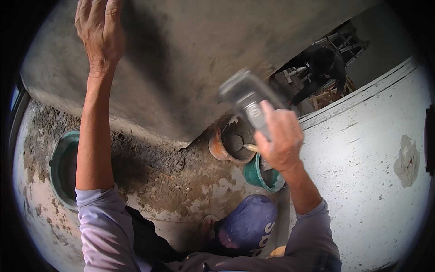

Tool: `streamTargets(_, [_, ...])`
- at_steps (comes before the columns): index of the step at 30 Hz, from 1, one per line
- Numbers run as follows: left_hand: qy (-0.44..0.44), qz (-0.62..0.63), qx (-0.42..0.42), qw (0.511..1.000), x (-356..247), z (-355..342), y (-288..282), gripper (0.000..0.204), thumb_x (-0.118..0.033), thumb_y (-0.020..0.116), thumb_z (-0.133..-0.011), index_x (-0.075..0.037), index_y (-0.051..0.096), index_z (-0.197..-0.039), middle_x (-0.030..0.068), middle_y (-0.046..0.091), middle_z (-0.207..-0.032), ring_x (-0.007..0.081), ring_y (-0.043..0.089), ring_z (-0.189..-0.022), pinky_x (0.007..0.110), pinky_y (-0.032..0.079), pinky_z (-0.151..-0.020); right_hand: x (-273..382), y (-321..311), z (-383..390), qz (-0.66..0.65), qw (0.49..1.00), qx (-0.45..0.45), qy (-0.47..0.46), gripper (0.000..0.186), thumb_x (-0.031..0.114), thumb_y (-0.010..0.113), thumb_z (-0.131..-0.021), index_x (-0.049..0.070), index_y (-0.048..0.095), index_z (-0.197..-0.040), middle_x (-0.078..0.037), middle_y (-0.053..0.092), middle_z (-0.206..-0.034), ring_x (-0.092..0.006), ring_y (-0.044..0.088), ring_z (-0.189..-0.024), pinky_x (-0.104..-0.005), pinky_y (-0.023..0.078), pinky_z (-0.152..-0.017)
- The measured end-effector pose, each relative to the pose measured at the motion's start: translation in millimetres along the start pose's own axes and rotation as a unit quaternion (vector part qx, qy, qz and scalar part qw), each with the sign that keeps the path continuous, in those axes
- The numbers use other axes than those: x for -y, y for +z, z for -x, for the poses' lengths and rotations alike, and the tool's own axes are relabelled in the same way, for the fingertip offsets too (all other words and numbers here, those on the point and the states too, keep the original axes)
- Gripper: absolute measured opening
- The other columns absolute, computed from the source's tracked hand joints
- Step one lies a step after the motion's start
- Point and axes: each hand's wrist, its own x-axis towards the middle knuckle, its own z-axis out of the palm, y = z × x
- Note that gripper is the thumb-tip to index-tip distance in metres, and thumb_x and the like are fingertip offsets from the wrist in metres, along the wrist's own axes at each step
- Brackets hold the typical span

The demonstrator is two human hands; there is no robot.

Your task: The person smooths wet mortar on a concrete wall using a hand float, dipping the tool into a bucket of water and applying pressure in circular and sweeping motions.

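My left hand (100, 34) is raised against the grey plastered wall (195, 50), its fingers stretched out and their tips cut off by the top of the picture. In my right hand (283, 140) is a dark rectangular plastering float (247, 93), smeared by motion and gripped by its handle. It hangs in front of the wall; whether it touches cannot be told. Below it stands an orange bucket (218, 147) holding grey material and a pointed trowel (234, 142) with a pale handle. A green bucket (253, 176) stands beside that, partly behind my right wrist.
On the left, a green tub (56, 167) is partly hidden by my forearm. Dropped mortar (149, 156) lies along the wall's foot. A speckled white surface (362, 149) fills the right. Through an opening, a person in dark clothes (324, 65) is among wood pieces.
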Motion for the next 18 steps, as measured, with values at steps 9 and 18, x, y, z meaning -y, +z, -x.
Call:
streamTargets(9, [-0.037,0.049,0.036,0.997,-22,20,13,0.059,-0.041,0.041,-0.107,-0.013,0.039,-0.159,0.0158,0.03,-0.166,0.0364,0.02,-0.155,0.056,0.008,-0.124,37,64,0,-0.059,0.984,0.134,-0.102,0.051,0.007,0.071,-0.078,-0.001,0.064,-0.128,-0.004,0.056,-0.087,-0.0174,0.054,-0.076,-0.0273,0.051,-0.059])
streamTargets(18, [-0.008,0.033,0.045,0.998,14,23,19,0.065,-0.056,0.04,-0.106,-0.026,0.028,-0.163,0.0122,0.021,-0.17,0.0382,0.013,-0.157,0.063,0.008,-0.122,-20,-27,-69,0.084,0.996,-0.039,-0.009,0.062,0.003,0.073,-0.071,0.0,0.061,-0.131,-0.009,0.054,-0.089,-0.0264,0.057,-0.08,-0.0385,0.052,-0.068])
